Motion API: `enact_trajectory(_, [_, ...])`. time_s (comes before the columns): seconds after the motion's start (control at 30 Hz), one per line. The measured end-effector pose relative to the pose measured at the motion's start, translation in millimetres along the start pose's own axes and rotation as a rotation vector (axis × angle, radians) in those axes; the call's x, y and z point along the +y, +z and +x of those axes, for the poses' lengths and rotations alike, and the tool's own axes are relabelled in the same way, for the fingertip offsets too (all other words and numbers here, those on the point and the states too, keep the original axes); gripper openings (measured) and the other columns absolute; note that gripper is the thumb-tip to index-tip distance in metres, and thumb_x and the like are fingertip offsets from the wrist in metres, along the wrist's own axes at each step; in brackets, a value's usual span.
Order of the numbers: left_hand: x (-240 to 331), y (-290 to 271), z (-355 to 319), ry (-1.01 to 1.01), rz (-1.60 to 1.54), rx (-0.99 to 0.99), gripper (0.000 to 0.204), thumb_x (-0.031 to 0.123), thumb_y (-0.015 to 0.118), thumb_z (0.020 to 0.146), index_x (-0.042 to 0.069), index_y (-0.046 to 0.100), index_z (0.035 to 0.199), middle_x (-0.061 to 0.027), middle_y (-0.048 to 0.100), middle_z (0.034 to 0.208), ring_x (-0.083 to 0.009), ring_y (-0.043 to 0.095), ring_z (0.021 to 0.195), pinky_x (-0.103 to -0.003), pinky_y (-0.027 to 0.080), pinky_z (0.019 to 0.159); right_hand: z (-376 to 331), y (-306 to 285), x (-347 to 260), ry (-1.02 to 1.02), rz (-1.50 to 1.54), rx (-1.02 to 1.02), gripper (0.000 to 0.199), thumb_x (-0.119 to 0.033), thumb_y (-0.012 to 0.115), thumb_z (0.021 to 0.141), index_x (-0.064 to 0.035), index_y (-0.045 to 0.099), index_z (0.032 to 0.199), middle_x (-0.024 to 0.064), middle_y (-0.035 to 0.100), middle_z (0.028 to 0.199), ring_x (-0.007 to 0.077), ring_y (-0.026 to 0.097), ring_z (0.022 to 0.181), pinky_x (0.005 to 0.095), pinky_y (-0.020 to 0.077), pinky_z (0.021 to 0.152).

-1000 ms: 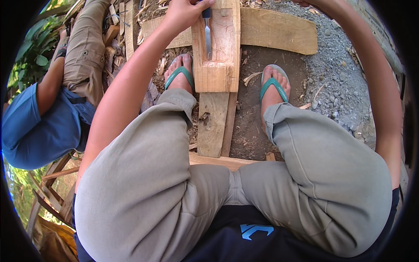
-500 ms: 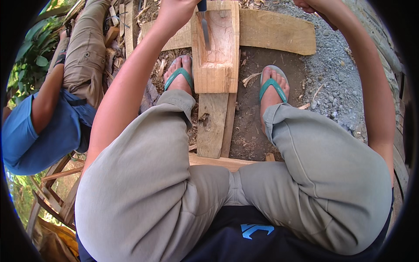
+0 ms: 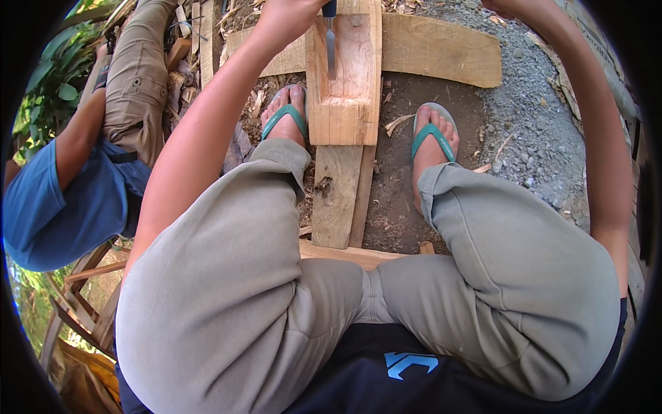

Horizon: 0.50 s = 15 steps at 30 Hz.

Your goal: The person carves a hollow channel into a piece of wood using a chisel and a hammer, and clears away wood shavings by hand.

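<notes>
Head view: a blue-handled chisel stands near 12 o'clock from the picture's centre, its narrow steel blade pointing down into the recess of a hollowed wooden block. The left hand, between 11 and 12 o'clock, is closed around the chisel's handle, though the upper edge of the view cuts off most of the fingers. At 1 o'clock only a sliver of the right hand shows, well apart from the block; whether it grips anything I cannot tell. Nor can I tell whether the blade's tip touches the recess floor or hangs just above it.

The chisel should be light, rigid and easily steered, its tip presumably sharp (the one place never to pinch); the handle is where to take hold. The block looks far heavier and stiff, dry rather than slick, its thin side walls likelier to split along the grain than the thick end at its 6 o'clock; the outer sides by that solid end look the safest hold.

A narrow plank runs out from under that end towards 6 o'clock, a flat board reaches out at 1, gravel spreads at 2, and a co-worker in blue is at 9.
</notes>
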<state>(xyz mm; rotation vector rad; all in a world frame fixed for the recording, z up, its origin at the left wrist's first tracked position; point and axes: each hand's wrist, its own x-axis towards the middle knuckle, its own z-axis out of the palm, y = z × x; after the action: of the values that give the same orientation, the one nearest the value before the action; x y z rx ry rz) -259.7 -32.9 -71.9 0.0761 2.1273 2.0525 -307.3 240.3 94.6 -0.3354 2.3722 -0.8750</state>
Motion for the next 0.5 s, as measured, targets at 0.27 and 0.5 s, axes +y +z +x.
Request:
enact_trajectory(0.27, [4.8, -5.8, -0.3, -0.060, 0.061, 0.020, 0.037, -0.001, 0.066, 0.098, -0.005, 0.060, 0.134, -0.0053, 0.071, 0.120, -0.0099, 0.065, 0.109, -0.027, 0.052, 0.097, 3.8, 2.7, -4.1, -0.001, -0.001, -0.003, 0.034, -0.038, 0.065, 0.103, -0.0066, 0.074, 0.093, -0.0062, 0.045, 0.060, 0.0053, 0.039, 0.050, 0.0264, 0.0298, 0.045])
enact_trajectory(0.5, [-0.9, -4.5, 2.8, -0.046, 0.048, 0.008, 0.042, -0.001, 0.066, 0.098, -0.004, 0.057, 0.138, -0.0054, 0.069, 0.124, -0.0102, 0.064, 0.112, -0.028, 0.051, 0.099, 3.4, 2.1, 0.5, 0.003, 0.013, -0.003, 0.034, -0.038, 0.065, 0.103, -0.0069, 0.073, 0.091, -0.0060, 0.045, 0.059, 0.0055, 0.039, 0.049, 0.0263, 0.0299, 0.044])
